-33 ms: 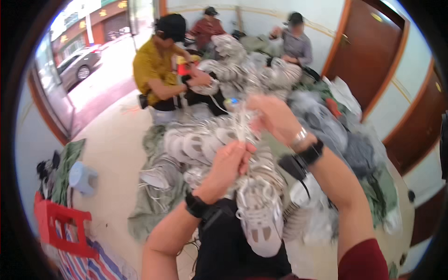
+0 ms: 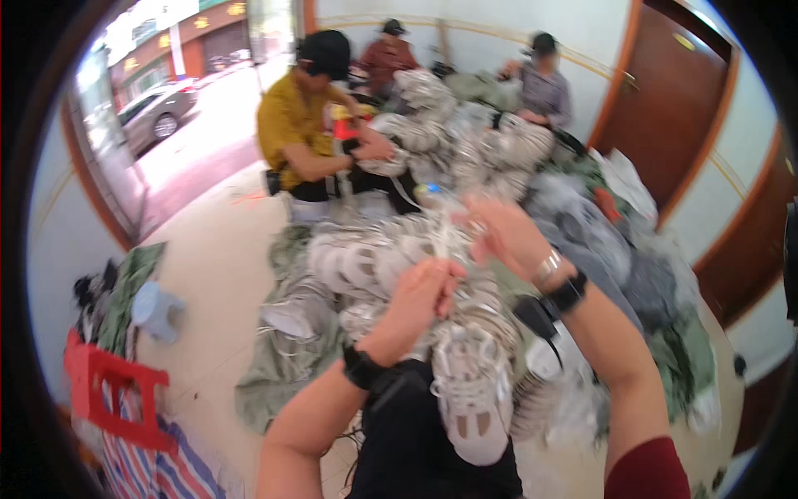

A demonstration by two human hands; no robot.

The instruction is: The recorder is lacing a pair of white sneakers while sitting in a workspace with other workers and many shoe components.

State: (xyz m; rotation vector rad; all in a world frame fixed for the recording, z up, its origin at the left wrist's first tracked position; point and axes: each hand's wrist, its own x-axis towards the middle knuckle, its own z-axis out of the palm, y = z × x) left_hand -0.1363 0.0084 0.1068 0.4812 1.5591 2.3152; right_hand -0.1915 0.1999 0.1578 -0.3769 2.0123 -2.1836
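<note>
Over to one pale lace-up sneaker (image 2: 472, 403), lower centre, toe toward the bottom edge. Looks light and soft-uppered; best taken round heel or sides. Above, pinched in the left hand (image 2: 421, 293): white lace (image 2: 446, 239), probably limp. Blurred alongside, the right hand (image 2: 505, 235): cannot tell whether closed. Beyond, piled sneakers (image 2: 359, 262), too overlapped to count. Farther out: one red stool (image 2: 84, 374), one pale-blue stool (image 2: 155, 313) at left, three co-workers (image 2: 287, 125) up top.
</note>
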